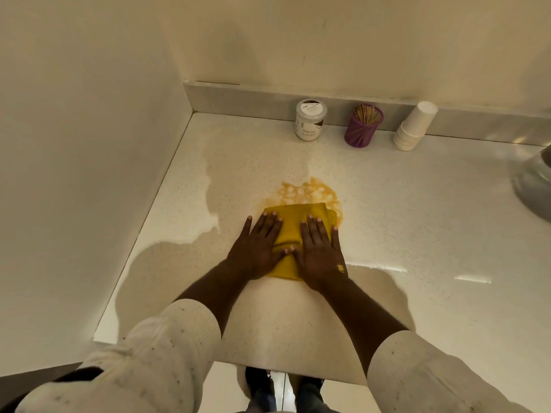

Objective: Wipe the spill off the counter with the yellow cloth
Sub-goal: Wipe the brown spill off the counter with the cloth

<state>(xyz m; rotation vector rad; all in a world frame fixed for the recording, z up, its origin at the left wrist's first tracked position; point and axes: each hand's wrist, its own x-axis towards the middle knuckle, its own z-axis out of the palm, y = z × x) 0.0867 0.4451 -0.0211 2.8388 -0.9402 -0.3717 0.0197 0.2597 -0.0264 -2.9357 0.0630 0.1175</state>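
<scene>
**mopguy:** So where's this at? I see both hands flat on the folded mustard-yellow cloth (293, 231), left hand (258, 248) on its left half, right hand (320, 251) on its right, fingers spread and pointing away from the body. Not clenched, not pinching anything, just palms pressing it down onto the pale speckled stone desk (417, 219).

**tilefan22:** Yeah, reads to me like pressing for soak and push rather than gripping. Two flat palms spread the weight so the whole pad stays in contact. The far edge of the cloth sits right on the near rim of the orange-brown puddle (310, 192), so most of the spill is still ahead of it, uncovered.

**mopguy:** Room to move?

**tilefan22:** Plenty straight ahead. Beyond the puddle it's bare desk until the back row: a white jar labelled Masala Extract (310, 120), a purple ribbed cup of wooden toothpicks (363, 126) and a tipped stack of white paper cups (414, 126), all against the low grey upstand and well apart from the hands. The wall closes off the left side, so I'd guess sideways strokes want to go right. Something shiny and metallic (533, 180) sits at the far right edge, can't tell what.

**mopguy:** Near edge of the desk is just behind the wrists, so dragging back risks pulling liquid off the front.
</scene>
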